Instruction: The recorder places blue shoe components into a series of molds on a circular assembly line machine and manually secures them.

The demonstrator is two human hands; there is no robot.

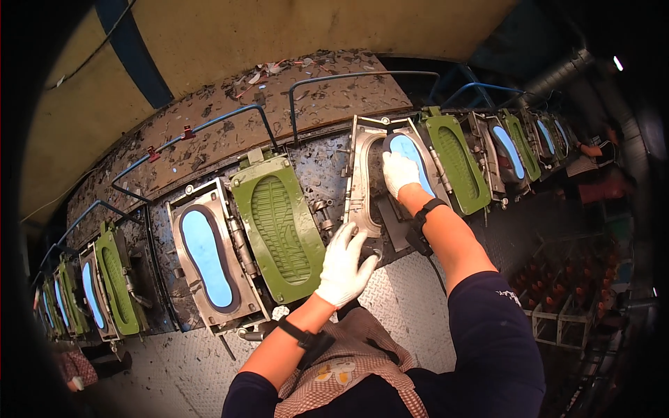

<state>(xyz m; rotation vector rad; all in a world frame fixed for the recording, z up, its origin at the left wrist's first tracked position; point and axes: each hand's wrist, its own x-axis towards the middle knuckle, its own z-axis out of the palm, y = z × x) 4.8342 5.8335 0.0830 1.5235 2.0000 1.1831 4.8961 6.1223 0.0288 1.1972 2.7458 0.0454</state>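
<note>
My right hand (401, 173), in a white glove, is closed on the upper part of a dark shoe sole with a blue top (412, 149). The sole lies over a metal mould frame (357, 164) that stands raised and has a sole-shaped opening. My left hand (343, 268), also gloved, has its fingers apart at the near end of that frame, its fingertips next to the frame's lower edge. Left of it stands an open green mould half (282, 230) with a tread pattern. Beside that, another blue-topped sole (207, 258) sits in a metal frame.
A green mould half (456, 164) stands right of my right hand. More open moulds with blue soles (509, 152) run along both sides. Blue bent rails (362, 74) border a scrap-strewn board (202, 132) behind. People's hands (591, 150) show far right and lower left (77, 382). Crates (557, 327) stand right.
</note>
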